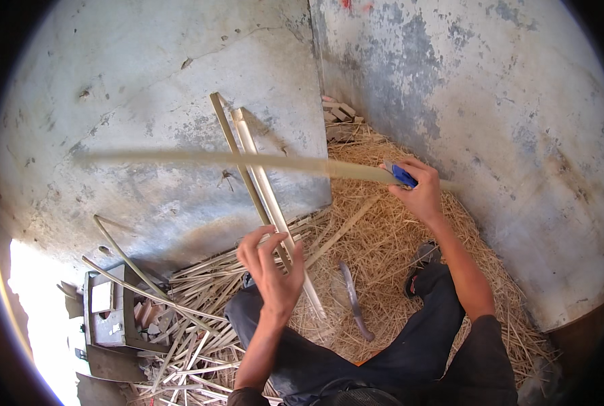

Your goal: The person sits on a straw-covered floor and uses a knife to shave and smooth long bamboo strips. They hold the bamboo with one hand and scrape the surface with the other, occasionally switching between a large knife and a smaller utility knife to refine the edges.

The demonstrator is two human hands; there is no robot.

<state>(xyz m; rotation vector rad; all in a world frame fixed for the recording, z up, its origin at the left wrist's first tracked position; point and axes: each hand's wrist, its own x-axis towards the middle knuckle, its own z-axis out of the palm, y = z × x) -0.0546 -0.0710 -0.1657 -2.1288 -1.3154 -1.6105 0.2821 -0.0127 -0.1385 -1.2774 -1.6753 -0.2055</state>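
A long pale bamboo strip (288,163) crosses in front of me, its far left end blurred by motion. My right hand (420,193) grips it near its right end, together with a small blue tool (403,175) that looks like a utility knife. My left hand (273,274) is raised with its fingers curved and apart, holding nothing. Close to those fingers, a pale split bamboo pole (251,152) and a darker bamboo strip (227,132) lean against the wall. On the floor between my legs lies a curved grey metal blade (351,291).
Straw-like shavings (390,223) are heaped along the right wall (518,135). At left, many cut strips (197,291) lie piled beside a grey box-like object (109,308) with broken pieces next to it. Bricks (341,111) sit in the far corner.
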